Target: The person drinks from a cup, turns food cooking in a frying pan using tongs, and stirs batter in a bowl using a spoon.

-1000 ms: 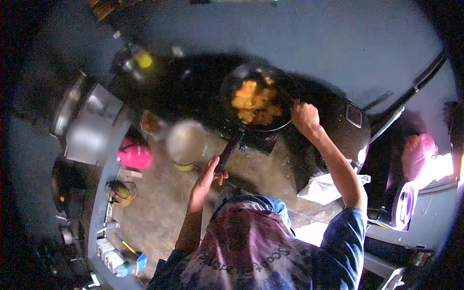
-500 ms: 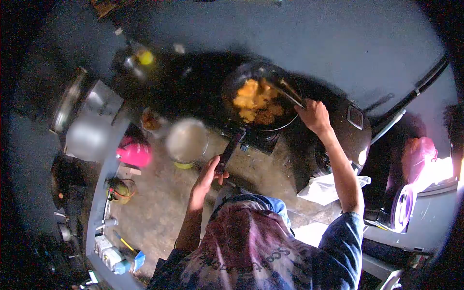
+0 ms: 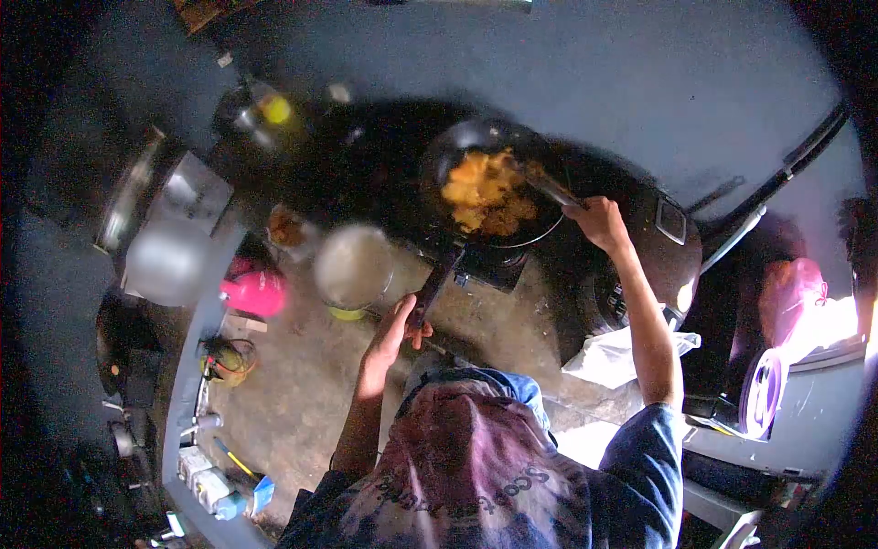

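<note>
A dark frying pan (image 3: 457, 135) sits on a stove (image 3: 498, 272), with golden-brown pieces of food (image 3: 480, 188) heaped in it. My left hand (image 3: 393, 334) is closed around the end of the pan's long black handle (image 3: 439, 282). At the pan's right rim, my right hand (image 3: 599, 222) grips what look like metal tongs (image 3: 551, 188). Their far end reaches into the food, and the tips are hard to make out against it.
A rice cooker (image 3: 654, 261) stands right of the pan, near a white plastic bag (image 3: 604, 357). Left of the handle is a pale, blurred pot (image 3: 355, 265). Farther left are a pink item (image 3: 254, 288) and a low ledge (image 3: 187, 366).
The tongs have turned and now lie flatter across the pan's right side. My right hand has shifted slightly downward. My left hand keeps its place on the handle.
</note>
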Demonstrator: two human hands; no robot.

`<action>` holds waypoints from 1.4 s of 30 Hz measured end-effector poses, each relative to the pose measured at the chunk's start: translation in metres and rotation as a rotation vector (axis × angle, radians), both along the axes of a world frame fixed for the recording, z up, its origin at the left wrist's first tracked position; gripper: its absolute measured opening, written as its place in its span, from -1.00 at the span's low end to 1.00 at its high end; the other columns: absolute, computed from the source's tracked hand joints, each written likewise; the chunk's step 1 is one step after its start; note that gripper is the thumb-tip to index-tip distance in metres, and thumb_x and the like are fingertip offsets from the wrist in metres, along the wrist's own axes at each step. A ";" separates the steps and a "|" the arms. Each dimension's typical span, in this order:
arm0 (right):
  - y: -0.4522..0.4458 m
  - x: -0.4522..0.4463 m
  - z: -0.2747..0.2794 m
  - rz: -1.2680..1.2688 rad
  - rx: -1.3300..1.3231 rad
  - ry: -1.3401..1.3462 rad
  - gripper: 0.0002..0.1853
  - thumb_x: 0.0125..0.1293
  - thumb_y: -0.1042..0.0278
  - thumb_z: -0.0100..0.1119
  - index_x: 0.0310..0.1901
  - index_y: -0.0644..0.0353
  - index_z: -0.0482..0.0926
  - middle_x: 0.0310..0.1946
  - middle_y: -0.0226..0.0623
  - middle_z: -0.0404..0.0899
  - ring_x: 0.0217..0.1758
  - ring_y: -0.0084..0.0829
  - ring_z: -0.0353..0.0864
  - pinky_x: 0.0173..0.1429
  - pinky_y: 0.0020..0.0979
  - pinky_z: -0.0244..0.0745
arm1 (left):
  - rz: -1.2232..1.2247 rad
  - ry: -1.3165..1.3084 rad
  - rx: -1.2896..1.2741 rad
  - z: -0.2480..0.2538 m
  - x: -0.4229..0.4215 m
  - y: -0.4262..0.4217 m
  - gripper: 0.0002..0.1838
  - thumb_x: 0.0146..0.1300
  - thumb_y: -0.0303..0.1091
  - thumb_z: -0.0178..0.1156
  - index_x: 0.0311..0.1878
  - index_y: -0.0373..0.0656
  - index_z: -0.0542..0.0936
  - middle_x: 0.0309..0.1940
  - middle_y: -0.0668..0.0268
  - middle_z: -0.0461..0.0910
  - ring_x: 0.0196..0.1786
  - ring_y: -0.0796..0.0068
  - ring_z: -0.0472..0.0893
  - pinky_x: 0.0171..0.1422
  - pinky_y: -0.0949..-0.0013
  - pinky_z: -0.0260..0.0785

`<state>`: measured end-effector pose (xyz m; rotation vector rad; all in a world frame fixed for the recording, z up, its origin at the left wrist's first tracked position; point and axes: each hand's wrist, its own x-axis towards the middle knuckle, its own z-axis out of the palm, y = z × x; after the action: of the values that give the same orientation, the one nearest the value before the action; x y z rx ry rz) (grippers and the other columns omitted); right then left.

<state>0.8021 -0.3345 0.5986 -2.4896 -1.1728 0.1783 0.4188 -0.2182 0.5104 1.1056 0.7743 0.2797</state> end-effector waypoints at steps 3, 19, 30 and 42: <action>0.004 0.019 -0.020 0.091 0.021 0.073 -0.66 0.17 0.05 0.15 -0.35 0.22 0.62 -0.60 -0.10 0.54 -0.54 -0.32 0.55 -0.46 -0.30 0.41 | -0.029 -0.001 0.017 0.000 -0.001 0.000 -0.51 0.32 0.11 -0.14 -0.03 -0.17 0.37 -0.56 0.23 0.54 -0.70 0.56 0.43 -0.62 0.54 0.28; 0.015 0.039 0.000 0.115 0.220 1.116 -0.67 0.25 0.08 0.10 -0.29 0.23 0.55 -0.72 -0.52 0.27 -0.79 -0.75 0.03 -0.76 -0.60 -0.11 | 0.021 0.043 -0.032 -0.007 -0.003 0.000 -0.53 0.31 0.09 -0.10 -0.01 -0.15 0.36 -0.53 0.21 0.53 -0.58 0.50 0.51 -0.61 0.49 0.30; 0.027 0.015 -0.006 0.162 0.154 0.932 -0.66 0.23 0.05 0.13 -0.36 0.23 0.57 -0.71 -0.49 0.31 -0.78 -0.73 0.08 -0.74 -0.59 -0.10 | -0.029 0.011 0.021 -0.010 -0.001 0.003 -0.58 0.32 0.08 -0.12 -0.13 -0.13 0.39 -0.58 0.24 0.54 -0.68 0.53 0.46 -0.61 0.49 0.30; 0.022 0.024 -0.017 0.133 0.203 0.837 -0.68 0.18 0.08 0.21 -0.45 0.23 0.57 -0.73 -0.52 0.31 -0.76 -0.71 0.15 -0.71 -0.56 0.00 | 0.009 -0.038 0.013 -0.005 -0.004 -0.002 -0.59 0.32 0.06 -0.10 -0.16 -0.14 0.38 -0.58 0.23 0.54 -0.66 0.53 0.48 -0.63 0.51 0.29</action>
<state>0.8265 -0.3125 0.5821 -1.8304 -0.9113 0.9708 0.4151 -0.2204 0.5054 1.1064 0.7444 0.3125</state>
